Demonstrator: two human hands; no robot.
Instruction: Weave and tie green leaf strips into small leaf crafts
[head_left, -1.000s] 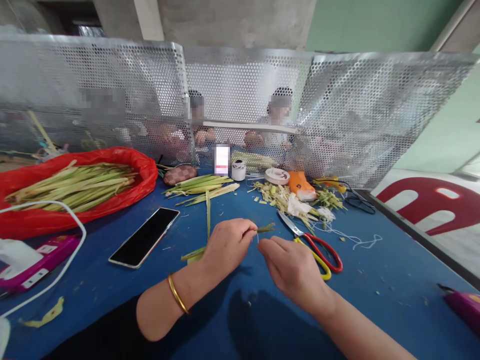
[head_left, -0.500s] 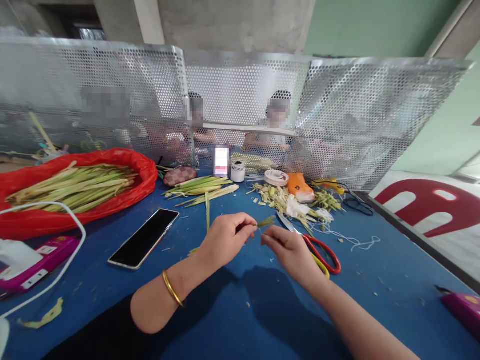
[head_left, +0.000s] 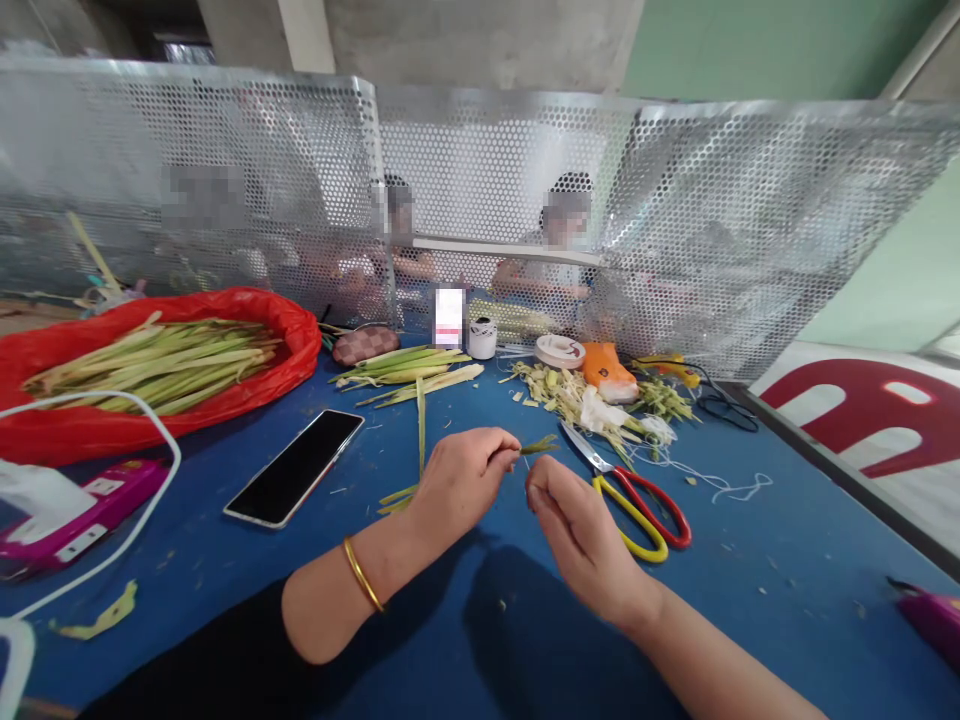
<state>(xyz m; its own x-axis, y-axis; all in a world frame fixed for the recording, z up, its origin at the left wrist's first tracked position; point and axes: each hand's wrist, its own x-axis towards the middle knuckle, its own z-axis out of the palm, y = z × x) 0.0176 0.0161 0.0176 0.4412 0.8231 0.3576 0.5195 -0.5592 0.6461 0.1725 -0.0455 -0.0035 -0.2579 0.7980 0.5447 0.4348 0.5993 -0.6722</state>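
Observation:
My left hand (head_left: 469, 475), with a gold bangle at the wrist, is closed in a pinch on a green plant strip (head_left: 538, 445). The strip's frayed end sticks out to the right past the fingertips, and longer strips (head_left: 421, 420) show behind the hand. Just to the right, my right hand (head_left: 574, 515) is curled closed. A thin white thread (head_left: 526, 463) runs between the two hands, its end hidden in the right fingers. Scissors (head_left: 626, 490) with one red and one yellow handle lie partly open beside my right hand.
A phone (head_left: 296, 468) lies left of my hands. Behind it stands a red bag (head_left: 300, 340) of green strips. Plant scraps (head_left: 555, 390), an orange packet (head_left: 604, 365) and a tape roll (head_left: 559, 350) line the back. A perforated metal screen (head_left: 487, 150) separates two people opposite.
My right hand has turned into a tighter curl and pulled slightly down, uncovering more of the yellow scissor handle. The left hand keeps its pinch. The whole view has shifted slightly.

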